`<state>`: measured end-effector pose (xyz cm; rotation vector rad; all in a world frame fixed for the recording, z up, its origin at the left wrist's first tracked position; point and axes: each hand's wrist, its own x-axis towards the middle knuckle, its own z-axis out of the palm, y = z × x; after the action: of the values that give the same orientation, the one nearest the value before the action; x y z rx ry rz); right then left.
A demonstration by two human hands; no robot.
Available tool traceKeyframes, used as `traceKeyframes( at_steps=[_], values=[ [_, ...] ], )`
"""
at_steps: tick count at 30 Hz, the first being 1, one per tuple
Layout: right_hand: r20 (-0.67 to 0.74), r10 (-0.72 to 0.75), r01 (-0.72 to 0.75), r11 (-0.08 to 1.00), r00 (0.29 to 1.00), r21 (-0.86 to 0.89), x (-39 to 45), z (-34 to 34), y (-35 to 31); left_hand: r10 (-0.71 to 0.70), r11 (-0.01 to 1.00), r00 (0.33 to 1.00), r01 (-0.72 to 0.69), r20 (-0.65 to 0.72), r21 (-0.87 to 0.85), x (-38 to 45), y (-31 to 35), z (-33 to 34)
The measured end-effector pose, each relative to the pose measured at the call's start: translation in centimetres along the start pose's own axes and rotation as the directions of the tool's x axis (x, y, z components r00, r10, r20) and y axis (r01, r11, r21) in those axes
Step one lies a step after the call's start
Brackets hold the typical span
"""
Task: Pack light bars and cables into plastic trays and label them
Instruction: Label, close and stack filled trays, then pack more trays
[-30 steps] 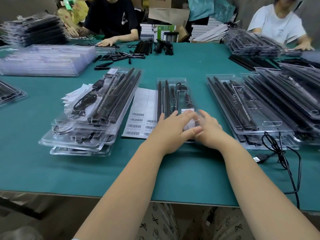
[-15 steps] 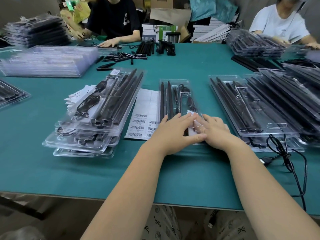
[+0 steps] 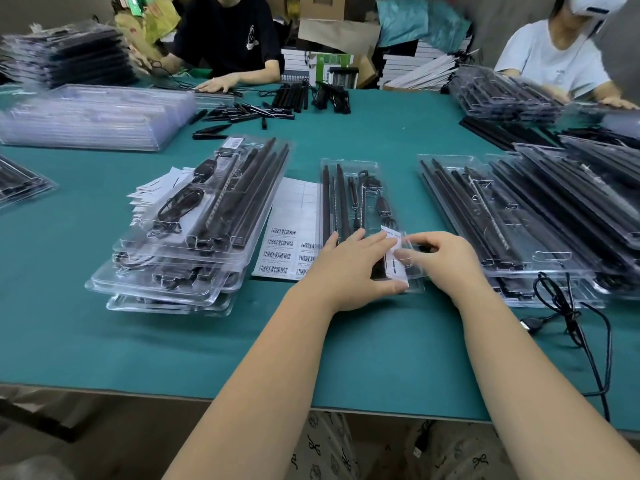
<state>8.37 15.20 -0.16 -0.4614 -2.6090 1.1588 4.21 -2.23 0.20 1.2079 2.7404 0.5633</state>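
Observation:
A clear plastic tray (image 3: pixel 349 168) with black light bars and a coiled cable lies in front of me on the green table. A white label (image 3: pixel 394 258) sits on its near end. My left hand (image 3: pixel 349 268) lies flat on the tray's near end, thumb at the label's lower edge. My right hand (image 3: pixel 446 261) rests beside it, fingertips touching the label's right side. A sheet of barcode labels (image 3: pixel 289 247) lies just left of the tray.
A stack of packed trays (image 3: pixel 194 230) stands to the left, more filled trays (image 3: pixel 519 216) to the right. A loose black cable (image 3: pixel 568 306) trails off the near right edge. Empty trays (image 3: pixel 93 119) are piled far left. Two people work at the far side.
The two hands have drawn slightly apart on the tray's near end, uncovering the white label between them. The view has shifted a little.

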Motion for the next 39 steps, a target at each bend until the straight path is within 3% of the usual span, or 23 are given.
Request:
traceKeyframes(
  at_steps=[5,14,17,31,36,39],
  values=[
    [-0.048,0.003,0.000,0.998,0.999,0.056,-0.4,0.0,0.0,0.008,0.999,1.000,-0.009,0.016,0.046,-0.2,0.3,-0.2],
    [0.012,0.104,-0.104,0.970,0.994,0.218,-1.2,-0.2,-0.9,0.003,0.995,1.000,-0.005,0.020,0.096,-0.2,0.2,0.0],
    [0.043,0.153,-0.158,0.971,0.987,0.178,-1.5,-0.6,-1.0,0.005,0.997,1.000,-0.007,0.024,0.079,-0.3,0.2,0.1],
    [0.093,0.106,-0.112,0.991,0.990,0.067,-1.9,-0.7,-1.1,-0.002,0.984,0.996,-0.014,0.088,0.180,-0.1,0.0,0.3],
    [0.117,0.153,-0.139,0.984,0.981,-0.115,-2.0,-1.2,-1.0,-0.005,0.985,0.996,-0.011,0.093,0.172,-0.2,0.0,0.2],
    [0.148,0.192,-0.198,0.980,0.970,0.026,-1.9,-1.3,-1.2,-0.011,0.995,0.997,0.003,0.075,0.103,-0.3,0.1,0.2]
  ],
)
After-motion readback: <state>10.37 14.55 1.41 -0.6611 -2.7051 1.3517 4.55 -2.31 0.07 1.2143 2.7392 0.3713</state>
